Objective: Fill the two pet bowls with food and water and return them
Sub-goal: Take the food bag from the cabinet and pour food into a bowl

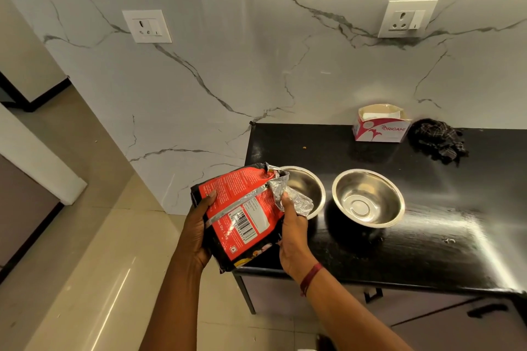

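Observation:
Two steel pet bowls stand side by side on the black counter [427, 251]. The right bowl [368, 198] looks empty. The left bowl [309, 185] is partly hidden behind a red and black pet food bag [242, 216], so I cannot see what it holds. The bag is tilted, its torn silver mouth above the left bowl. My left hand [196, 234] grips the bag's left side and bottom. My right hand [293, 239] pinches the silver flap at the bag's mouth. No food is visible falling.
A white tissue box [380, 124] stands at the back of the counter, next to a dark crumpled cloth [437, 139]. The marble wall carries two sockets [147, 26]. Beige floor tiles [99, 265] lie left of the counter. Cabinet doors with dark handles [487, 311] are below.

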